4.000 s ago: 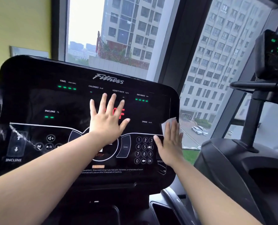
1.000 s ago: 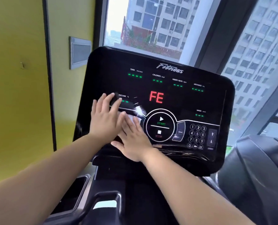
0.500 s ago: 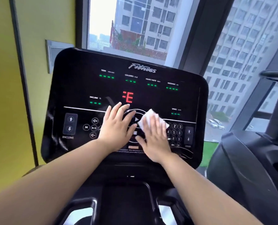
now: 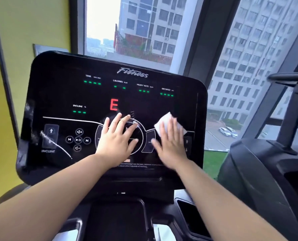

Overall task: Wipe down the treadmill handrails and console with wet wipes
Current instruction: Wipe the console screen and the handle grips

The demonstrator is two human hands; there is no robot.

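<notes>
Treadmill console (image 4: 57, 80) bearing "Fitness" script at top; readouts labelled TIME, CALORIES, HEART RATE, DISTANCE, INCLINE %; red "E" at centre; "INCLINE" under arrow keys, lower left

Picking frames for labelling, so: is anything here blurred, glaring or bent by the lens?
Head view: the right hand and its wipe are smeared by motion; the left hand is sharper; daylight catches pale streaks on the glossy console; the wide lens tilts and bows the window frame.

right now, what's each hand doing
Left hand: open, flat on the console, holding nothing.
Right hand: open, straight fingers pressing the wipe on the console.
</notes>
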